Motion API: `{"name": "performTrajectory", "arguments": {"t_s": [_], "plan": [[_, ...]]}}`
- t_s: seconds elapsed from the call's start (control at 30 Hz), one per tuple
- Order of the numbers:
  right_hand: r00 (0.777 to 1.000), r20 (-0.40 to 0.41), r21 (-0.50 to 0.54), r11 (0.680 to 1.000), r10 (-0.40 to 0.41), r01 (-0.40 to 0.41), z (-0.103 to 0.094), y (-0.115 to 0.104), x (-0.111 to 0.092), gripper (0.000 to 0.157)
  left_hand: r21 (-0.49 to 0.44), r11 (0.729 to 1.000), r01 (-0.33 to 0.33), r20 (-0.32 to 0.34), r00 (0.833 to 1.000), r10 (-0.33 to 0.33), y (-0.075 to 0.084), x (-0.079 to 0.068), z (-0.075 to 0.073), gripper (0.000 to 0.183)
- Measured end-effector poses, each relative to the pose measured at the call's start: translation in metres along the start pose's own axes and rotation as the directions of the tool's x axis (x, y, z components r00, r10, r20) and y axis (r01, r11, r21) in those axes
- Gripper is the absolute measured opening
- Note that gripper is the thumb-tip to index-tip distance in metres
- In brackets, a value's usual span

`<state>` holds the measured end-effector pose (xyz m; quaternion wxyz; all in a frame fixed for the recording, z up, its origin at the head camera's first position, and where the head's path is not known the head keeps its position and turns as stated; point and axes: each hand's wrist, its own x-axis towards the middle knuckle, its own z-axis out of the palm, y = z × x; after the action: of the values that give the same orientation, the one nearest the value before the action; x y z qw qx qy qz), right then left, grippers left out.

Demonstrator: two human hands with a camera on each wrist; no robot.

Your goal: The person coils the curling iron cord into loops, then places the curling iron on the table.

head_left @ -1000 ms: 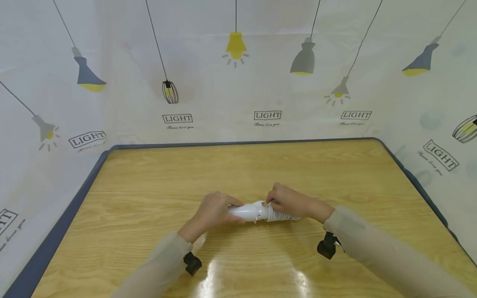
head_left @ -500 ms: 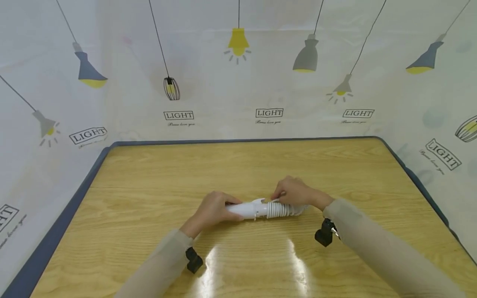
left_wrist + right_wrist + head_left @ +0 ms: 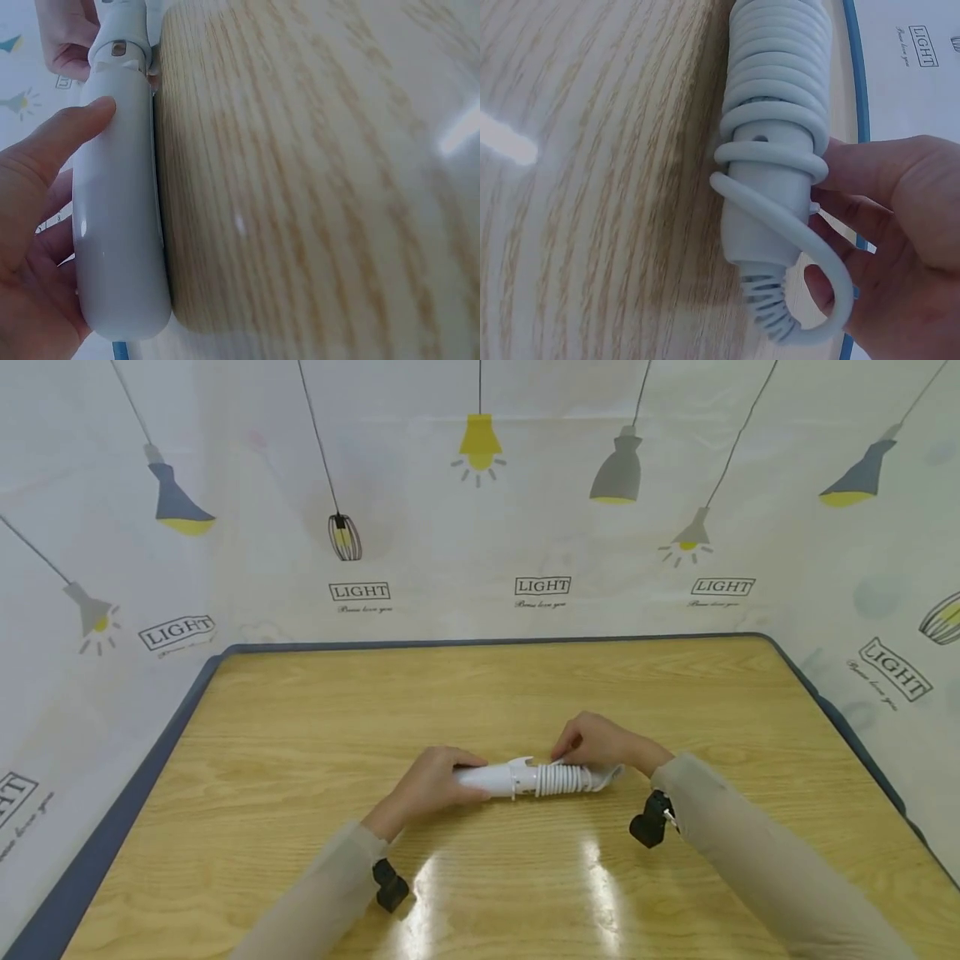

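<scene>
A white handheld corded appliance, shaped like a hair-styling wand (image 3: 491,780), lies sideways low over the table. My left hand (image 3: 429,783) grips its smooth, rounded barrel (image 3: 124,202), thumb on top and fingers round the far side. Around the handle end, the white power cord (image 3: 561,779) is wound in several close coils. A looser loop (image 3: 840,285) runs back to the ribbed strain relief (image 3: 769,311). With thumb and curled fingers, my right hand (image 3: 600,743) pinches the cord at the far side of the coils; its fingertips are partly hidden behind the handle.
The wood-grain table (image 3: 375,710) has a blue-grey edge (image 3: 480,643) at the back and sides. Printed lamp-pattern sheets (image 3: 420,527) rise behind and beside it. A black wrist camera (image 3: 648,827) hangs under the right sleeve, another camera (image 3: 390,885) under the left.
My right hand has moved right and slightly away along the coils, uncovering more of the cord and the handle end. My left hand keeps its grip on the barrel.
</scene>
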<state>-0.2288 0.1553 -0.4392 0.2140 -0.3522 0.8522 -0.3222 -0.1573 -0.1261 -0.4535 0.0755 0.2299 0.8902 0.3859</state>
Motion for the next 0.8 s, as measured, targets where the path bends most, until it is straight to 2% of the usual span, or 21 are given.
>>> {"name": "performTrajectory", "arguments": {"t_s": [0.37,0.67,0.8], "plan": [[0.997,-0.045,0.07,0.996,0.062,-0.058,0.003,-0.001,-0.006,0.018,-0.003,1.0,-0.028,0.03,0.999,0.028,0.002,-0.002,-0.001,0.047],[0.991,-0.064,0.114,0.987,0.119,-0.111,0.004,0.001,-0.009,0.025,-0.016,1.0,-0.006,0.047,0.999,0.007,0.002,0.0,-0.003,0.049],[0.985,-0.085,0.153,0.979,0.15,-0.136,0.003,0.005,-0.013,0.028,-0.054,0.998,0.019,0.056,0.998,-0.016,0.001,-0.002,-0.006,0.049]]}}
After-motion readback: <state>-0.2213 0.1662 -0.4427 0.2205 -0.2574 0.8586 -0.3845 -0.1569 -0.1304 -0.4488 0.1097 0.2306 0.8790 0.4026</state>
